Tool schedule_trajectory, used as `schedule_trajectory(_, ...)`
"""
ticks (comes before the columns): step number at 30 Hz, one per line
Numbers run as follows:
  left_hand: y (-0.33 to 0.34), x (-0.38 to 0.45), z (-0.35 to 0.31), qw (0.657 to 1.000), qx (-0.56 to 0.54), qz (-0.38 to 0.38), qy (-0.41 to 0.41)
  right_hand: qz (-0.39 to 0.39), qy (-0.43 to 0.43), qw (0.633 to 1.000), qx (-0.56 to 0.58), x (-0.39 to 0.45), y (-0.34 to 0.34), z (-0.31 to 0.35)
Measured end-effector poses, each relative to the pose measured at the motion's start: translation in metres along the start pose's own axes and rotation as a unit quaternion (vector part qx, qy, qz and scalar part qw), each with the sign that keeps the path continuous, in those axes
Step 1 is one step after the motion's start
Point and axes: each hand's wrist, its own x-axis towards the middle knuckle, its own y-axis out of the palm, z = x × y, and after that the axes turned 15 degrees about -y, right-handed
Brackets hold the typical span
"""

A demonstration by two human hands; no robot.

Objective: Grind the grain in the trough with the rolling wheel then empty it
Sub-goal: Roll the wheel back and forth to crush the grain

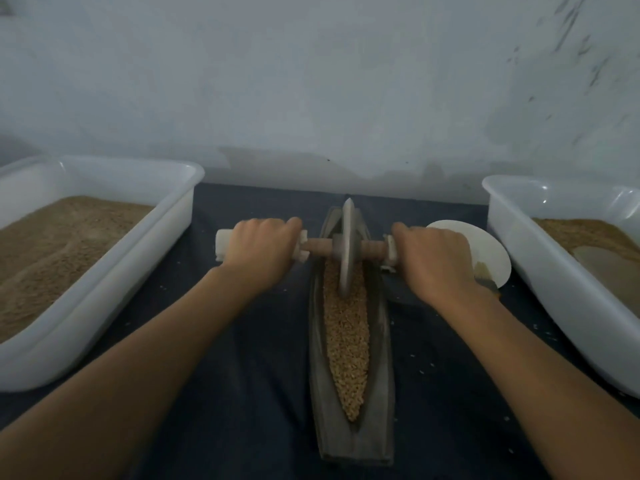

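A long, boat-shaped dark trough lies lengthwise in front of me on a dark cloth, and golden grain fills its groove. The grey rolling wheel stands upright in the far half of the groove, on a wooden axle with pale wrapped handles. My left hand grips the left handle. My right hand grips the right handle. The wheel's lower edge sits in the grain.
A white plastic tub of brown grain stands at the left. A second white tub with brownish contents stands at the right. A white plate lies behind my right hand. A pale wall rises close behind the table.
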Motion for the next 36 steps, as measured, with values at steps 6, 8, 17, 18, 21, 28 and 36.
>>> schedule_trajectory(6,-0.03,-0.079,0.015,0.999,-0.012,0.024,0.03,0.003,-0.076,0.997,0.013,-0.069,-0.046,0.023)
schedule_trajectory(8,-0.041,-0.098,0.019,0.995,-0.018,-0.019,0.092,-0.006,-0.087,0.996,0.034,-0.086,-0.055,0.027)
schedule_trajectory(17,-0.011,-0.028,-0.001,0.999,0.032,-0.02,0.005,0.019,-0.013,1.0,0.019,-0.021,0.003,0.004)
schedule_trajectory(18,-0.007,-0.016,-0.003,0.999,0.036,-0.028,0.004,0.013,0.0,1.0,0.024,-0.01,0.008,0.001)
schedule_trajectory(21,-0.003,0.001,-0.003,1.0,0.027,-0.014,-0.002,0.012,0.014,1.0,0.025,0.002,0.011,-0.004)
schedule_trajectory(28,-0.037,-0.072,0.009,0.998,0.011,0.06,0.026,0.033,-0.072,0.995,0.054,-0.069,-0.035,0.018)
schedule_trajectory(36,-0.031,-0.059,0.004,0.998,0.043,-0.008,0.049,0.061,-0.031,0.997,0.025,-0.056,-0.019,0.013)
